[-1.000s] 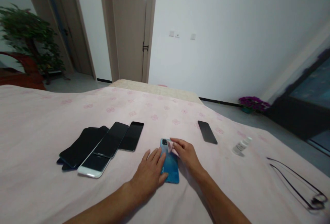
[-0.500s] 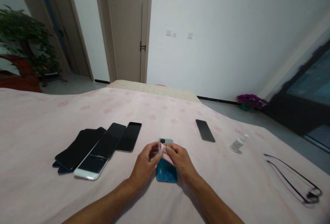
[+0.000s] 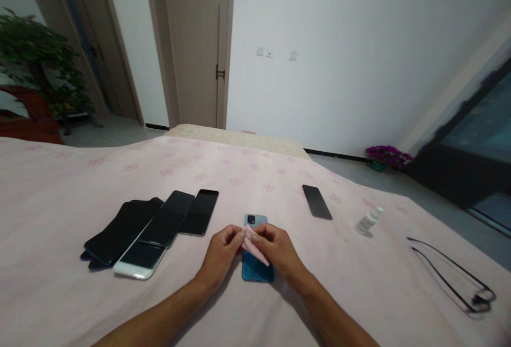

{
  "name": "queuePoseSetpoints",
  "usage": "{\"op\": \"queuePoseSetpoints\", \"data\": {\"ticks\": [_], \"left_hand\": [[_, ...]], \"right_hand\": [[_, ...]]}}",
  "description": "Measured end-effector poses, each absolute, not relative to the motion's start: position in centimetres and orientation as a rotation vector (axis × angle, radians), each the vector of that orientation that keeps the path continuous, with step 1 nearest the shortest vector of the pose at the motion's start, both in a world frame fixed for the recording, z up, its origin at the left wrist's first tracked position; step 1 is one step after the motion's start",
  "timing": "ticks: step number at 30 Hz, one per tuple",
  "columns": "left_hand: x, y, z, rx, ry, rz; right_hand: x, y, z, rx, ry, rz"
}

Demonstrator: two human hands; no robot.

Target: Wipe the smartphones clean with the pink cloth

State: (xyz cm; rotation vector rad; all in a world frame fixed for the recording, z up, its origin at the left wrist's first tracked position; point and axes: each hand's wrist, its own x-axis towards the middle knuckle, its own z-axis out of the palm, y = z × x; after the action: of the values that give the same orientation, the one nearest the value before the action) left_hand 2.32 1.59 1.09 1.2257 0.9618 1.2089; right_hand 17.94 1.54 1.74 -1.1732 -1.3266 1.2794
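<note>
A small pink cloth [image 3: 256,250] is pinched between both hands, its lower end hanging to the right. My left hand [image 3: 223,248] grips its upper left part with thumb and fingers. From the other side my right hand [image 3: 277,246] holds it, fingers curled. Beneath the cloth a blue phone [image 3: 255,274] lies back up on the pink bedspread [image 3: 223,312], its camera block near the top edge. The hands hide the phone's middle in part.
Several dark phones [image 3: 120,232] overlap at the left, one white-edged phone [image 3: 139,262] among them. To the right are a black phone [image 3: 316,201], a small white-capped bottle [image 3: 369,221] and black-framed glasses [image 3: 453,278]. A door [image 3: 195,43] stands behind.
The hands have shifted slightly on the cloth, and more of it now hangs down over the phone. The left fingers have closed in on its upper end.
</note>
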Motion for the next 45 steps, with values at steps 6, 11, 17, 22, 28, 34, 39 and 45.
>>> {"op": "queuePoseSetpoints", "data": {"ticks": [6, 11, 17, 22, 28, 34, 39, 45], "left_hand": [[2.1, 2.0, 0.7, 1.26, 1.022, 1.222], [1.5, 1.9, 0.4, 1.554, 1.265, 1.384], [1.4, 0.7, 1.2, 2.18, 1.243, 1.23], [1.7, 0.6, 1.1, 2.109, 1.282, 1.168], [2.1, 0.6, 0.8, 1.658, 1.106, 1.135], [2.2, 0.5, 0.4, 1.541, 1.032, 1.087], [2.2, 0.5, 0.4, 1.568, 1.054, 1.059], [1.7, 0.3, -0.3, 2.016, 1.194, 1.027]], "right_hand": [[18.3, 1.6, 1.7, -1.188, -1.417, 1.292], [18.7, 1.6, 1.5, -1.287, -1.449, 1.124], [18.4, 1.3, 2.3, -1.26, -1.505, 1.047], [18.2, 1.0, 2.7, -1.144, -1.475, 1.187], [18.6, 1.3, 2.1, -1.301, -1.49, 0.931], [18.7, 1.6, 1.5, -1.165, -1.583, 1.12], [18.7, 1.6, 1.2, -1.175, -1.504, 1.175], [20.4, 3.2, 1.3, -1.388, -1.693, 0.37]]}}
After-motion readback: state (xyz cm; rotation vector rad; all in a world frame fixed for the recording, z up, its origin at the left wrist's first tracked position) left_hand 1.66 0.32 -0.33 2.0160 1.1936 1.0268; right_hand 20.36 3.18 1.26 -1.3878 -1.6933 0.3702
